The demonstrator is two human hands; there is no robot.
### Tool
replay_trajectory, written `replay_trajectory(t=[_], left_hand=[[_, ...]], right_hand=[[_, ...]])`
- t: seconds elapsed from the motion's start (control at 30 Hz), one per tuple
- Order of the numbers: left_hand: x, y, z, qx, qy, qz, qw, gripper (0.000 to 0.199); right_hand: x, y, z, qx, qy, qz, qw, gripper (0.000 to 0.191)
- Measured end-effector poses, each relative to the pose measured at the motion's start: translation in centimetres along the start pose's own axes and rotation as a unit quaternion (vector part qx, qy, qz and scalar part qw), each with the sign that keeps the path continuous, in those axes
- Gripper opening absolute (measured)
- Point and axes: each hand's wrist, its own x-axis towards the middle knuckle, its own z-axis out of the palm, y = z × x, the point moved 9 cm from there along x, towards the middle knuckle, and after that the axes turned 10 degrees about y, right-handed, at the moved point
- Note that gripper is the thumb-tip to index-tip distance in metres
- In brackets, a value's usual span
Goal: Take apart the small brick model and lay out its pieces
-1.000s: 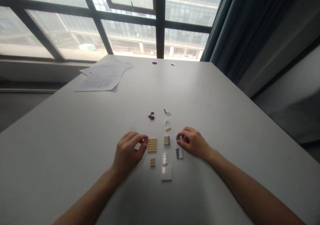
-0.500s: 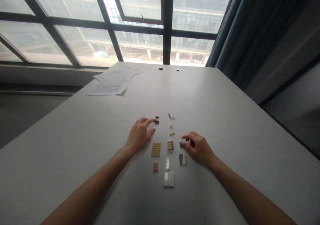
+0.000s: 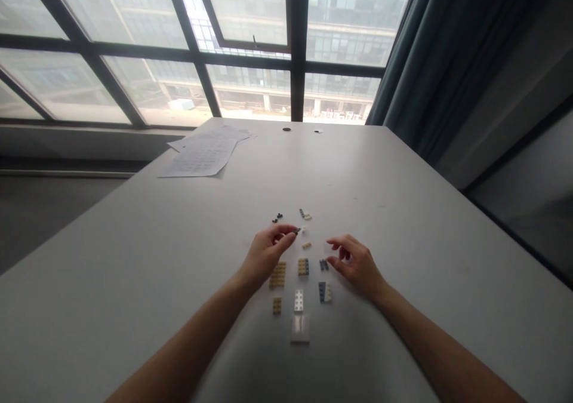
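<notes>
Between the thumb and index finger of my left hand is a small dark piece, lifted beside a tiny white piece. My right hand has its fingers apart and holds nothing; its thumb is close to small dark grey pieces. A tan plate lies partly under my left wrist's edge. Between the hands are a tan and blue-grey block and a small tan strip. Small black pieces lie beyond my left hand.
Nearer me are a small tan plate, a white studded plate, a smooth white tile and a blue-grey and white pair. Farther off are grey and cream pieces. Papers lie at the table's far left.
My left hand has moved right from the black pieces and now pinches a dark one. My right hand has barely moved. The view has tilted slightly upward.
</notes>
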Motion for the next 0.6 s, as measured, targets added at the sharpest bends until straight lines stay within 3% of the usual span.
replay_trajectory(t=[0.03,0.1,0.2,0.3,0.6], left_hand=[[-1.3,-0.2,1.2,-0.106,-0.025,-0.077,0.991,0.035],[-3.8,0.0,3.5,-0.26,-0.061,-0.187,0.946,0.039],[-6.2,0.8,5.9,-0.352,-0.094,-0.256,0.895,0.036],[-6.9,1.0,6.7,-0.367,-0.108,-0.27,0.884,0.035],[-7.5,1.4,7.0,-0.358,-0.119,-0.25,0.892,0.036]], right_hand=[[0.1,-0.8,-0.5,0.018,0.018,-0.017,1.0,0.027],[0.1,-2.8,-1.3,0.055,0.05,-0.053,0.996,0.036],[-0.2,-5.6,-1.7,0.093,0.071,-0.081,0.99,0.034],[-0.5,-6.7,-1.6,0.099,0.081,-0.065,0.99,0.025],[-0.8,-6.6,-1.4,0.164,0.086,-0.014,0.983,0.021]])
